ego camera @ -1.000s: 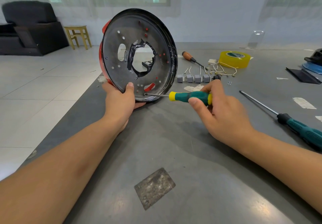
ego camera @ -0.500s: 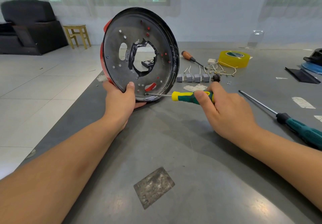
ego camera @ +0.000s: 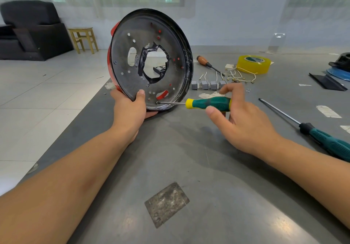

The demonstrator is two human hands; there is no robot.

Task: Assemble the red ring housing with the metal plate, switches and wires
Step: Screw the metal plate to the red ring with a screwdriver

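Left hand grips the lower rim of the red ring housing, stood on edge near the table's left side; thumb lies on the metal plate seated in it, fingers curl under the bottom edge. That grip matches half a second ago. The change is on the right: my right hand had fingers wrapped over the green-and-yellow screwdriver; now the forefinger has lifted clear and the hand has half opened, thumb tip and the lower fingers only lightly pinching the handle. Tip sits in the screw at the plate's lower edge, shaft level as before. I read this as re-gripping between turns, so the screw is likely not yet home. Farther right, the grey switches and loose wires lie unfitted beyond the handle, a tape roll behind them, and a second screwdriver near the right edge.
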